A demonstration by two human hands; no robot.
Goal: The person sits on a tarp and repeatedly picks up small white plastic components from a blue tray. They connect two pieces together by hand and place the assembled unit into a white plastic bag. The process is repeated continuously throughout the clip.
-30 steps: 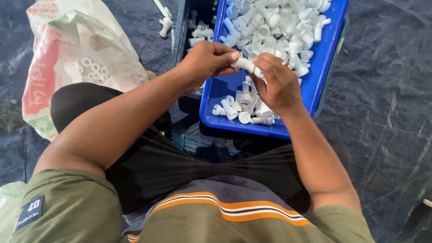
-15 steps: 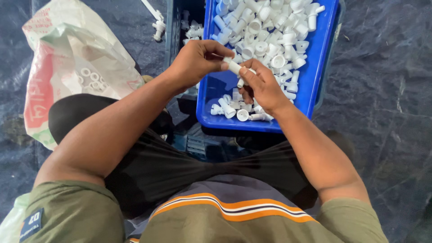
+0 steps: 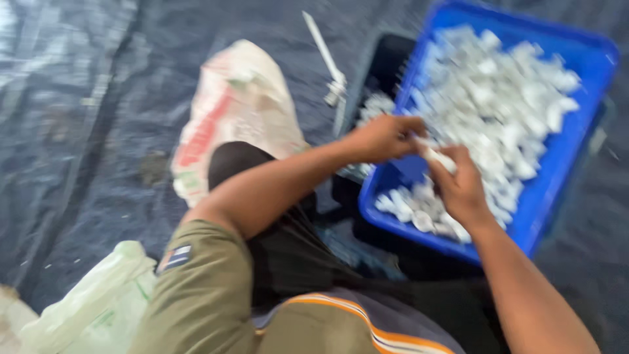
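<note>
Both hands pinched on one small white fitting, right over the near corner of the blue bin

The left hand [image 3: 383,136] and right hand [image 3: 462,187] meet on the same little white plastic piece [image 3: 436,156], fingers of both closed tight around its ends. Looks like it's held low above the blue crate [image 3: 563,190] so anything dropped falls back into the pile of white fittings [image 3: 498,111], though the frame is pretty blurry. The crate's near rim sits at about 5 o'clock from the hands, its wall close under the right wrist, so not much slack there. A black bin [image 3: 386,65] with more white bits is squeezed in at 10 o'clock. Open dark tarp [image 3: 85,131] spreads out toward 9 o'clock, past the printed sack [image 3: 229,111]; a pale green bag [image 3: 98,308] lies down at 7 o'clock.
</note>
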